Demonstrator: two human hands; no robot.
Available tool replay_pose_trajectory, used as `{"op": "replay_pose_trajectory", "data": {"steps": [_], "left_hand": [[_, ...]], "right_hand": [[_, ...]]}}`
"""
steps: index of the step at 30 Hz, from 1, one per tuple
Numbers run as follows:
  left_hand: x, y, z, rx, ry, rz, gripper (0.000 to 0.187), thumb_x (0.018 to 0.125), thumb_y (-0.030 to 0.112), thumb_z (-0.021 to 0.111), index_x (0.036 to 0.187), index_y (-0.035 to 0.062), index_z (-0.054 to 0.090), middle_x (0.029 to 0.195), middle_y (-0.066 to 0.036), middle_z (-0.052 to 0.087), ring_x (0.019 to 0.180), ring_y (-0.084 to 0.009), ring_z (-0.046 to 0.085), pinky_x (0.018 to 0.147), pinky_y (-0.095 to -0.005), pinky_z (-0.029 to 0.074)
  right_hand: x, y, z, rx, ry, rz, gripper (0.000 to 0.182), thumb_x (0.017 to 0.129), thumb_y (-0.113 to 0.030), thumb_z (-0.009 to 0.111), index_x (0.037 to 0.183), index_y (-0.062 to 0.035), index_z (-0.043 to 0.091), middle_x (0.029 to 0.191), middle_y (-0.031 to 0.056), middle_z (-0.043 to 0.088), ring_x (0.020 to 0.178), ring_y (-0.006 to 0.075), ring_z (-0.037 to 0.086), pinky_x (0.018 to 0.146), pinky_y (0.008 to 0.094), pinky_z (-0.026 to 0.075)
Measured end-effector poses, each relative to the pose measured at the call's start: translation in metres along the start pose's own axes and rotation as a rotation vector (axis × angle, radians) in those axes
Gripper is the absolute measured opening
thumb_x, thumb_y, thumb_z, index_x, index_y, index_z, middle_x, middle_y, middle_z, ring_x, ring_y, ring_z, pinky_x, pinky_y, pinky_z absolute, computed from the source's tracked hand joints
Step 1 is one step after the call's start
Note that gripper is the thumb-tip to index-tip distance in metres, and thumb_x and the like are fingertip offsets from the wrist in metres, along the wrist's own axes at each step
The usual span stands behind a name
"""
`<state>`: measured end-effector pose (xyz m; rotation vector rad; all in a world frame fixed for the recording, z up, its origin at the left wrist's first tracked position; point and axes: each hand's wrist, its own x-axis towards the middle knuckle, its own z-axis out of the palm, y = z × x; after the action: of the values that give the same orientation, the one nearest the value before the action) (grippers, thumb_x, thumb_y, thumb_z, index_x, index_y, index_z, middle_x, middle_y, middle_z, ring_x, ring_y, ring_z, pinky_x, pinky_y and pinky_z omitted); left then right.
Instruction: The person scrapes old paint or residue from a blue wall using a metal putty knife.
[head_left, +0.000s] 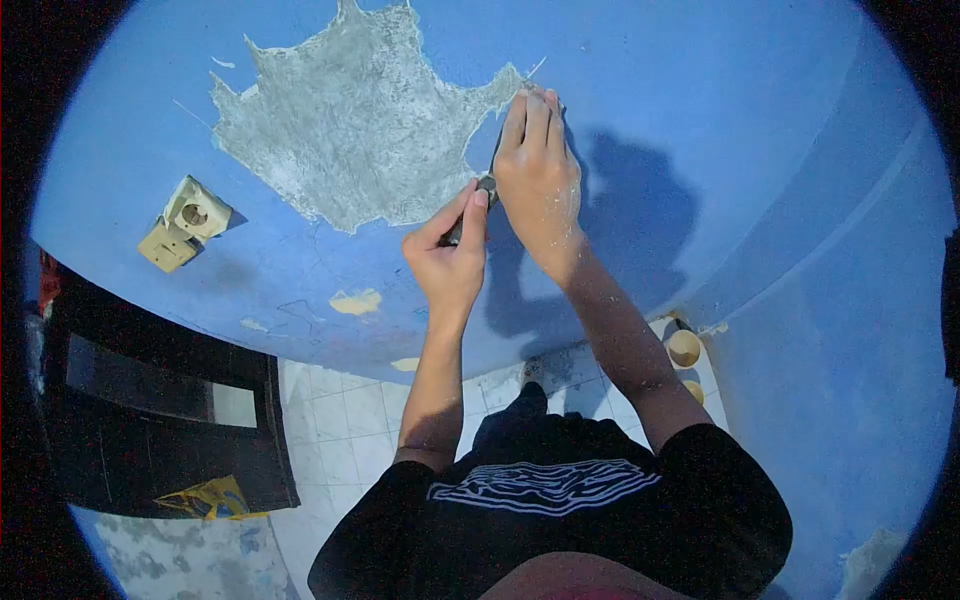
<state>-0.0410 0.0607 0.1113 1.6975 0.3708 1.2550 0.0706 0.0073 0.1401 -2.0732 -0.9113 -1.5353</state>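
Note:
On the blue wall (660, 60) is a grey bare patch (340, 120) with jagged, torn paint edges. My left hand (450, 250) is closed around the dark handle of a scraper (487, 188), just below the patch's right side. Higher up, my right hand (540, 180) lies over the front part of the scraper, fingers together and pressing it towards the wall at the tip of the patch. White flecks dot the back of this hand. Most of the blade is hidden under the fingers.
A wall socket with a plug (185, 222) sits left of the patch. Below it stands a dark cabinet (160, 390) with a yellow bag (212, 497). Two round, pale containers (684, 348) rest on the white tiled floor (345, 430) near the right corner.

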Motion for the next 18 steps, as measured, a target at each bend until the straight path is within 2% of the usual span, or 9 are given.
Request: {"op": "replay_pose_trajectory", "data": {"steps": [2,4,7,8,11,12,13,16,18], "left_hand": [[0.005,-0.001,0.003,0.022,0.007,0.054,0.021,0.088,0.011,0.072,0.103,-0.0027,0.074,0.069,-0.002,0.067,0.058,-0.0042,0.053,0.054,-0.0193,0.041],[0.006,0.001,0.007,-0.039,-0.001,-0.01,0.02,0.087,0.011,0.073,0.103,-0.0029,0.074,0.07,-0.002,0.068,0.059,-0.0033,0.053,0.054,-0.0186,0.04],[0.012,0.003,0.006,0.001,-0.032,-0.003,0.021,0.087,0.01,0.073,0.104,-0.003,0.073,0.069,-0.001,0.068,0.059,-0.0032,0.053,0.054,-0.0186,0.04],[0.011,0.006,0.006,0.032,-0.041,0.015,0.022,0.089,0.009,0.071,0.105,-0.0051,0.072,0.069,-0.004,0.066,0.058,-0.0075,0.055,0.054,-0.0216,0.043],[0.005,0.005,-0.002,0.037,-0.03,0.022,0.021,0.089,0.009,0.071,0.104,-0.0049,0.073,0.068,-0.004,0.065,0.058,-0.0075,0.055,0.054,-0.0215,0.043],[0.006,0.011,-0.002,0.044,-0.049,-0.061,0.021,0.089,0.009,0.071,0.104,-0.0045,0.073,0.068,-0.003,0.065,0.057,-0.0079,0.055,0.054,-0.0215,0.043],[0.009,0.009,0.001,0.04,-0.059,-0.061,0.021,0.089,0.009,0.071,0.104,-0.0045,0.073,0.068,-0.003,0.065,0.057,-0.0079,0.055,0.054,-0.0215,0.043],[0.017,0.0,0.007,0.076,-0.063,0.003,0.021,0.089,0.008,0.072,0.105,-0.0045,0.073,0.067,-0.003,0.065,0.056,-0.0073,0.055,0.054,-0.0209,0.043],[0.016,-0.008,0.004,0.102,-0.064,0.125,0.021,0.088,0.008,0.072,0.105,-0.0051,0.072,0.066,-0.003,0.065,0.057,-0.0064,0.054,0.054,-0.0205,0.043]], "right_hand": [[-0.001,0.0,-0.001,0.021,-0.035,0.021,0.047,0.078,-0.007,0.062,0.117,0.0171,0.054,0.117,0.0223,0.055,0.117,0.0373,0.055,0.103,0.0354,0.048],[0.005,0.003,-0.002,-0.025,-0.046,0.031,0.046,0.078,-0.007,0.062,0.118,0.0171,0.055,0.119,0.0226,0.054,0.118,0.0376,0.055,0.103,0.0354,0.048],[0.006,0.003,-0.005,-0.033,-0.057,0.044,0.046,0.079,-0.006,0.061,0.118,0.0171,0.055,0.12,0.0231,0.054,0.12,0.0383,0.054,0.103,0.0357,0.048],[0.008,0.001,-0.005,-0.01,-0.051,0.072,0.045,0.08,-0.005,0.061,0.118,0.0171,0.054,0.12,0.0233,0.054,0.121,0.0388,0.053,0.101,0.036,0.049],[0.001,-0.004,0.0,0.088,-0.043,0.099,0.048,0.078,-0.001,0.061,0.121,0.0179,0.052,0.121,0.0246,0.053,0.123,0.0405,0.052,0.099,0.0378,0.052],[0.002,-0.002,0.003,0.077,-0.04,0.107,0.048,0.078,-0.001,0.061,0.121,0.0179,0.052,0.121,0.0246,0.053,0.123,0.0405,0.052,0.099,0.0378,0.052],[0.002,0.001,0.005,0.104,-0.031,0.116,0.049,0.078,0.001,0.061,0.123,0.0177,0.05,0.123,0.0251,0.053,0.123,0.0413,0.052,0.097,0.0392,0.053],[0.008,0.005,0.004,0.176,-0.05,0.147,0.053,0.077,0.004,0.06,0.127,0.017,0.047,0.125,0.0261,0.052,0.123,0.0435,0.051,0.096,0.0416,0.054],[0.009,0.002,0.004,0.227,-0.057,0.187,0.055,0.077,0.005,0.06,0.129,0.0164,0.046,0.127,0.0266,0.051,0.124,0.0448,0.051,0.096,0.0426,0.054]]}}
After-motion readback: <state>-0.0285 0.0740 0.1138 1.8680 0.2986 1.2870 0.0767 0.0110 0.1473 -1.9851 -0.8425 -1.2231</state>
